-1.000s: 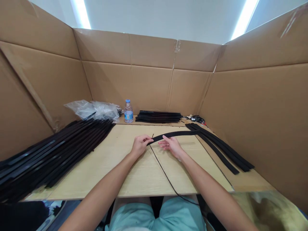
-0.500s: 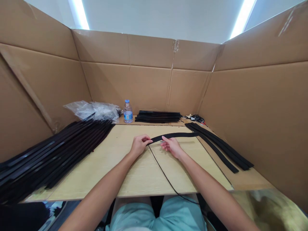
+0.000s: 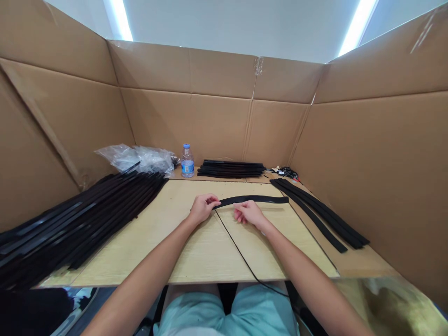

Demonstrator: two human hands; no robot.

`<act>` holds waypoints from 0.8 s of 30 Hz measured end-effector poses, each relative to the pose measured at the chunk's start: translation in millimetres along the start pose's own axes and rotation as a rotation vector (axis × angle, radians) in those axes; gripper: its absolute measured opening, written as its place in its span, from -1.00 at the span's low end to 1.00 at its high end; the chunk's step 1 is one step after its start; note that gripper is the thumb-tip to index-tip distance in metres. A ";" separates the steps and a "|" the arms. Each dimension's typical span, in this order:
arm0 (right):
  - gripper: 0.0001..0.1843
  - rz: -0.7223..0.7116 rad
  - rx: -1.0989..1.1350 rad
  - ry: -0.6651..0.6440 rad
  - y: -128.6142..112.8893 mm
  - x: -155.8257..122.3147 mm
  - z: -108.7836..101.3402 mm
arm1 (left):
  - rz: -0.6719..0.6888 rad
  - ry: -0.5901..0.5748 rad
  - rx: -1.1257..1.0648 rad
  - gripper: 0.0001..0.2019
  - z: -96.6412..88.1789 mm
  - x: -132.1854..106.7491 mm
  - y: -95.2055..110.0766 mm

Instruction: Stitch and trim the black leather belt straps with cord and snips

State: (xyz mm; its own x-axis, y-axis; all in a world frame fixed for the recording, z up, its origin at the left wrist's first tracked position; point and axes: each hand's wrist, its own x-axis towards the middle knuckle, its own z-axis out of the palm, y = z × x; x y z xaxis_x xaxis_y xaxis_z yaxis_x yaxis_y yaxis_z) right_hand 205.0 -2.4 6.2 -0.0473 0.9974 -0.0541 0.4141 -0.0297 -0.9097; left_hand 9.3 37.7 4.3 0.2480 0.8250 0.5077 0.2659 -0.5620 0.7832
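Note:
A flat black strip (image 3: 264, 199) stretches across the board in a slight curve, its right part extending toward the board's right side. My left hand (image 3: 204, 207) pinches its left end between thumb and fingers. From below that hand a thin black cord (image 3: 240, 254) runs down over the board's front edge toward my lap. My right hand (image 3: 250, 213) is at the strip's lower edge, thumb and forefinger pressed together, other fingers curled. What lies in that pinch is too small to make out.
Many black strips (image 3: 94, 214) lie heaped at left, more (image 3: 322, 214) at right, and a stack (image 3: 231, 169) at the back. A water bottle (image 3: 187, 161), clear plastic bags (image 3: 140, 158) and tangled cables (image 3: 287, 172) stand along the back. Cardboard walls (image 3: 185, 114) enclose the board (image 3: 140, 252).
The strip's right end has come down slightly and now shows apart from the strips at right. My right hand's fingers have closed together and turned at the strip's lower edge. The left hand stays put.

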 end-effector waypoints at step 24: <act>-0.66 -0.393 -0.988 -0.135 -45.4 0.2 -9.3 | 0.064 -0.066 0.131 -0.94 -8.6 -2.7 -1.1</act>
State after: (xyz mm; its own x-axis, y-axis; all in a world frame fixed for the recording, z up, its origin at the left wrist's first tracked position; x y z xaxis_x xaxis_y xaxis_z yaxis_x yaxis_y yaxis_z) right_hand 194.6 -0.2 51.3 -0.4127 0.9082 0.0700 0.8972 0.4186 -0.1406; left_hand 0.3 36.6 5.2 0.3279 0.7837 0.5275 0.3652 -0.6201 0.6943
